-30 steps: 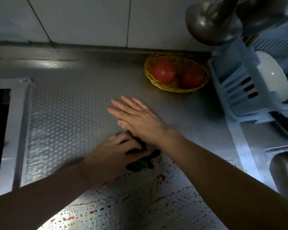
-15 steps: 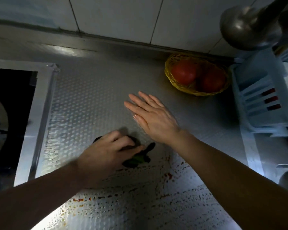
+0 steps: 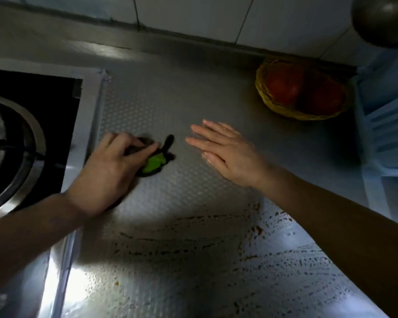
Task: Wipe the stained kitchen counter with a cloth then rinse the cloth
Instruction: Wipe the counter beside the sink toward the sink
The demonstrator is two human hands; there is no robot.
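Note:
The counter (image 3: 179, 106) is covered in dimpled silver foil, with reddish-brown stains (image 3: 257, 230) smeared in arcs across its near part. My left hand (image 3: 110, 171) is clenched on a dark cloth with a bright green patch (image 3: 155, 162), pressing it onto the counter close to the stove edge. A dark corner of the cloth sticks out past my thumb. My right hand (image 3: 225, 150) lies flat on the counter to the right of the cloth, fingers spread, holding nothing.
A gas stove (image 3: 21, 138) with a metal burner ring sits at the left. A yellow wicker basket (image 3: 274, 104) with two tomatoes stands at the back right. A pale blue dish rack (image 3: 381, 125) fills the right edge. A metal ladle (image 3: 381, 19) hangs overhead.
My left hand has dragged the cloth to the left and away from me, off the stained patch toward the stove. The view has shifted left, showing more of the stove. My right hand stays flat.

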